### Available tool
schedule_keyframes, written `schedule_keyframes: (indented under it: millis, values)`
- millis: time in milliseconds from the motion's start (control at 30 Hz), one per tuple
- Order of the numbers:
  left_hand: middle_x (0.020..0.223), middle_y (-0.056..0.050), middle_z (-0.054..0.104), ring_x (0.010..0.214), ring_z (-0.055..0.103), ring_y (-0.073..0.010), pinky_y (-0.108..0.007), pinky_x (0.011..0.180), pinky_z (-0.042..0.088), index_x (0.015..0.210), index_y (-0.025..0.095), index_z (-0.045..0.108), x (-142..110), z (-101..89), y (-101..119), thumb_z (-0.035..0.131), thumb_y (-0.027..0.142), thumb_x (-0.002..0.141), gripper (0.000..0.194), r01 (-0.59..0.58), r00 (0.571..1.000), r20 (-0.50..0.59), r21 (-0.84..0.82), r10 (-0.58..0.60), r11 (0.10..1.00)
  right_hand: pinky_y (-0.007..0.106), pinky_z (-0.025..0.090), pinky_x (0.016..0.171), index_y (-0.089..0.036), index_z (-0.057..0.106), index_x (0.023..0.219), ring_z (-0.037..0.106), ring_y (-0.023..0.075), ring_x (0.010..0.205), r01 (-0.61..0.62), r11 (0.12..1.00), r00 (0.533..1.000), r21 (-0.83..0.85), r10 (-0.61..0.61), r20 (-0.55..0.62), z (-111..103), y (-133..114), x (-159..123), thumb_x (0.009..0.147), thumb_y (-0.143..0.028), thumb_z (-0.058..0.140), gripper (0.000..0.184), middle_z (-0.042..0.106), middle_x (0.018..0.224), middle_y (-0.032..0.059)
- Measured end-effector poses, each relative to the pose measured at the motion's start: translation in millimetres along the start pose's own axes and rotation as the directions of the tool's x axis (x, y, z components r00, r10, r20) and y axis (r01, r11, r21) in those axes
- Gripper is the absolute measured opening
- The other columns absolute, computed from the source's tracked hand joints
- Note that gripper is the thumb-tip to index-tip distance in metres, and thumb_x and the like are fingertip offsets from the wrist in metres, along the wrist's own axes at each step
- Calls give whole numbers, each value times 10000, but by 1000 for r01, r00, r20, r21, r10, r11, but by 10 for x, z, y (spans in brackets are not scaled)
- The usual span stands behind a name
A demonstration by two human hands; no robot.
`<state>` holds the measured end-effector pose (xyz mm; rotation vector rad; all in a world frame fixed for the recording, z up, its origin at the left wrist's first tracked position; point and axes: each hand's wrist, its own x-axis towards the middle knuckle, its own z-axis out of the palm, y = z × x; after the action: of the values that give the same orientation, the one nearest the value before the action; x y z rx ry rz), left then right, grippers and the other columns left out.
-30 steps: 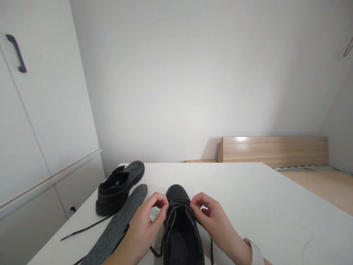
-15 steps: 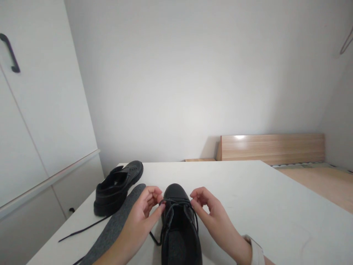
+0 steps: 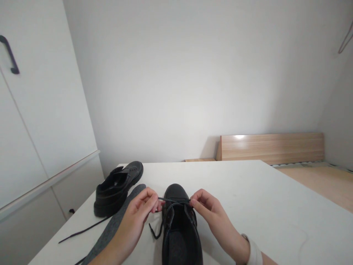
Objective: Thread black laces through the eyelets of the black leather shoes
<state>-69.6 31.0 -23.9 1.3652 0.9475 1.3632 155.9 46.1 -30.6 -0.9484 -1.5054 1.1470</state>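
Note:
A black leather shoe [image 3: 179, 228] stands on the white table [image 3: 261, 206], toe pointing away from me. My left hand [image 3: 135, 221] pinches the black shoelace [image 3: 172, 200] at the left of the eyelets. My right hand [image 3: 209, 213] pinches the same lace at the right. The lace runs taut across the shoe between the two pinches, and a loose end curls down at the shoe's left side.
A second black shoe [image 3: 118, 187] lies at the left rear of the table, with a grey insole [image 3: 116, 224] beside it and a loose black lace [image 3: 82, 230] near the table's left edge. White cupboards [image 3: 35, 129] stand left; a wooden bed frame [image 3: 273, 147] lies behind.
My left hand has drawn leftward, away from the shoe, pulling the lace straight and taut across the eyelets. My right hand has closed its pinch on the lace.

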Motion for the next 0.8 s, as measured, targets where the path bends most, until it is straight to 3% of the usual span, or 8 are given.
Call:
schedule_keyframes:
  millis: [133,233,367,533,667,800]
  values:
    - [590,85,370,527,384,-111,-235,544,333,684,214,473,11,-19,-21,621,531,851,388,11,998,-66,165,0,986,297,345,624,-203,505,816,432,154,653,49,997,997,-65,-52,-49,13,-5,0,860,-507,596,320,466,682,-40]
    - [613,76,354,563,352,-119,-241,550,281,680,206,487,18,-11,-28,612,503,836,358,-3,998,-51,410,26,912,299,347,626,-193,538,865,439,154,640,77,983,997,-169,-80,-13,10,-13,-1,851,-398,582,210,471,669,-44]
    - [598,67,343,586,354,-142,-259,555,265,710,193,535,4,38,-26,512,532,874,377,49,995,46,552,-90,832,313,372,628,-187,569,834,475,172,647,41,969,999,-242,-33,38,-18,-20,9,827,-364,554,177,515,681,-14]
    - [648,42,399,635,400,-154,-263,588,318,692,194,512,-6,81,2,484,561,875,411,49,990,92,487,-107,872,350,414,684,-199,580,777,527,208,717,59,945,998,-322,-62,2,-34,-32,6,842,-386,546,200,559,743,24]
    - [602,56,382,595,387,-138,-253,582,337,622,204,490,22,38,24,560,574,845,437,45,999,3,366,-50,929,348,427,679,-215,545,771,554,212,723,37,975,998,-221,-48,-46,-21,-23,8,890,-430,506,248,578,727,20]
    - [713,-2,612,743,570,-172,-253,727,455,692,184,620,45,-14,25,658,550,818,389,54,992,-117,108,-42,993,351,448,730,-211,553,793,603,213,771,74,993,994,-88,-81,-79,-15,-33,11,912,-478,524,293,654,774,42]
